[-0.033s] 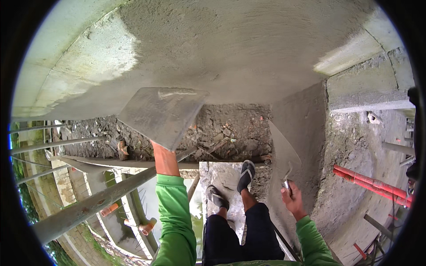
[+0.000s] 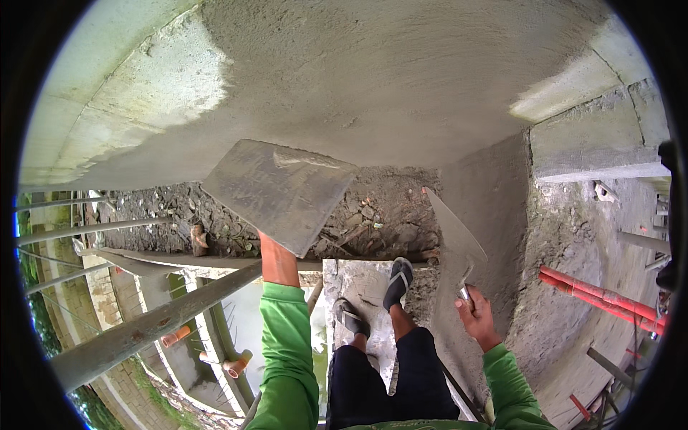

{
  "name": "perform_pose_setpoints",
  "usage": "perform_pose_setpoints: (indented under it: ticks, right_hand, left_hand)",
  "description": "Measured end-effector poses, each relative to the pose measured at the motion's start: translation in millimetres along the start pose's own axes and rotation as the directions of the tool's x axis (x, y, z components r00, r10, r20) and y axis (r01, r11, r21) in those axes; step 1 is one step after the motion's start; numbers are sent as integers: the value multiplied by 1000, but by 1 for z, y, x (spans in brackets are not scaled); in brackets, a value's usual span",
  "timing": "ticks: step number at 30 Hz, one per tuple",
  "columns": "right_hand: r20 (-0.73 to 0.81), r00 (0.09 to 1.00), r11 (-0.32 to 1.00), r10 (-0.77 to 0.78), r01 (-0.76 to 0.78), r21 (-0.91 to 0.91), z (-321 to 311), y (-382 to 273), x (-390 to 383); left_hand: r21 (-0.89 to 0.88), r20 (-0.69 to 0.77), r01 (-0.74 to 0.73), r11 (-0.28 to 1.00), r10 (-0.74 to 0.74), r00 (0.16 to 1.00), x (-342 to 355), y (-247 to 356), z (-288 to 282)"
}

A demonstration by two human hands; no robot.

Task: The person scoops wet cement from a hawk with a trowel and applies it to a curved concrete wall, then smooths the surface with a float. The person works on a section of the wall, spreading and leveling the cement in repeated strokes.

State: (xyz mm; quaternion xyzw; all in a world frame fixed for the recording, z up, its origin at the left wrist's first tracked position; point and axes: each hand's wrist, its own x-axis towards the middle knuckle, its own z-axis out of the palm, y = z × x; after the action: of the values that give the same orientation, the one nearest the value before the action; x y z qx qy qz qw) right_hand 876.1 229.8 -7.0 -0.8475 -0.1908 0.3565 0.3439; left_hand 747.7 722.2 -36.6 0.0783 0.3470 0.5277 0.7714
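- Head view, changes: the board (image 2: 279, 195) has shifted right and a little toward the person, the left forearm with it; the trowel (image 2: 456, 228) has its tip slightly farther left and higher.
- Left hand (image 2: 268, 244): under the board, hidden except near the wrist; how far its fingers are open, I cannot tell.
- Right hand (image 2: 479, 315): closed around the trowel's handle, the blade pointing away and to the left.
- Board: tilted in view, above the rubble (image 2: 390, 204) and before the wall (image 2: 387, 79), with a ridge of mortar (image 2: 304, 160) near its far edge; whether it touches the wall, I cannot tell.
- Counts: one board, one trowel, two sandals (image 2: 352, 317) on the feet, two red tubes (image 2: 602, 292) side by side at right.
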Motion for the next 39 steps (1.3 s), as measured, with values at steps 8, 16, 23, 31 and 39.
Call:
perform_pose_setpoints:
  ticks: [8, 16, 23, 31, 39]
  right_hand:
    - [504, 805, 625, -312, 574, -529, -73, -110, 103]
    - [185, 876, 703, -446, 471, -533, -14, -132, 229]
    - [262, 924, 666, -277, 381, -641, 11, -81, 264]
    - [238, 952, 657, -192, 304, -690, -36, -123, 316]
    - [201, 922, 782, -331, 387, -489, -81, -88, 274]
  left_hand:
    - [130, -182, 340, 931, -314, 932, -122, -59, -178]
    - [141, -284, 463, 875, -412, 866, -199, -66, -237]
    - [150, -315, 497, 855, -435, 843, -218, -68, -255]
    - [145, -291, 504, 852, -450, 844, -218, -87, -270]
    - [55, -258, 489, 871, -460, 849, -252, -87, -310]
